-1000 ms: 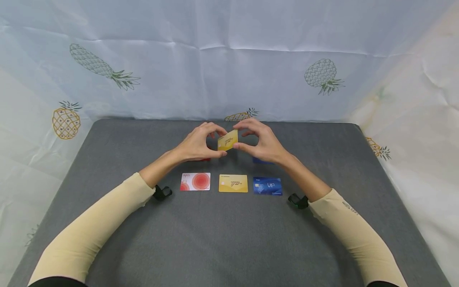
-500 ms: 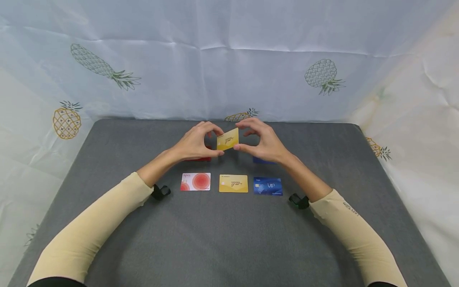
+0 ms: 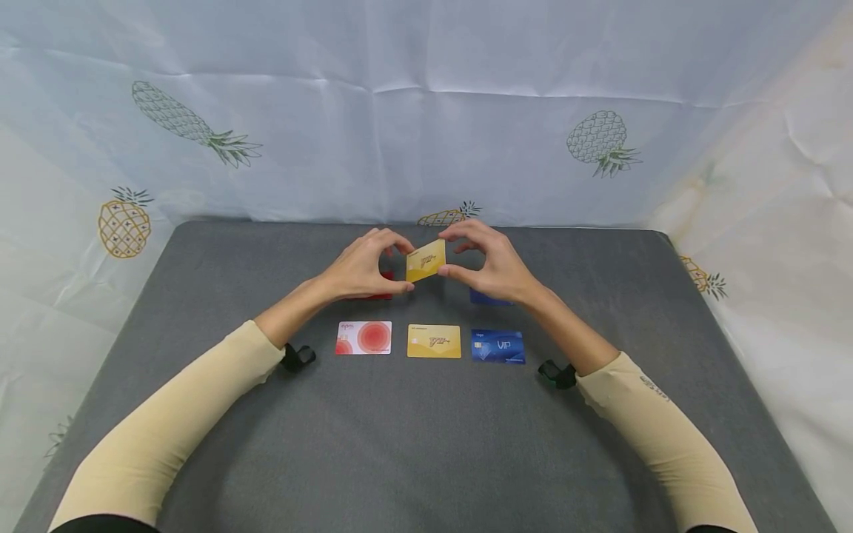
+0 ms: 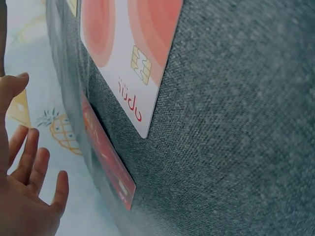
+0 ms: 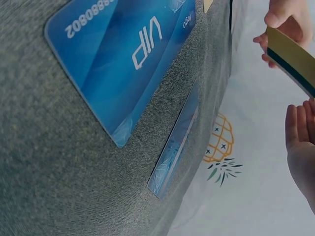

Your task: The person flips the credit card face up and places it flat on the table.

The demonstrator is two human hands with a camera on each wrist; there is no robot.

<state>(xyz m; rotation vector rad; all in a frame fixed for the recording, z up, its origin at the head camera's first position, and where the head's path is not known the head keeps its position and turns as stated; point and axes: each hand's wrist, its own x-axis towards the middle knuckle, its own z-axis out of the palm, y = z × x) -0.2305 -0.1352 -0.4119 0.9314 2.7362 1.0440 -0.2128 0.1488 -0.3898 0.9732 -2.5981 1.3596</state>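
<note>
Above the far part of the table, a yellow card point(image 3: 426, 260) is held up at a tilt between both hands. My left hand point(image 3: 363, 265) grips its left end, thumb below and index finger above. The right hand point(image 3: 489, 259) pinches the right end between thumb and index finger. In the right wrist view the card's back point(image 5: 293, 56) shows a dark stripe. Below the hands lies a row of cards: a white card with red circles point(image 3: 363, 337), another yellow card point(image 3: 434, 341) and a blue VIP card point(image 3: 497, 346).
Behind that row lie a red card point(image 4: 109, 152), partly hidden by the left hand in the head view, and a blue card point(image 5: 174, 142), partly behind the right hand. The grey table point(image 3: 426, 444) ends at a pineapple-print cloth point(image 3: 413, 148).
Both hands keep the yellow card raised in nearly the same place. It has shifted and turned slightly, and the left hand has moved a little to the left overall.
</note>
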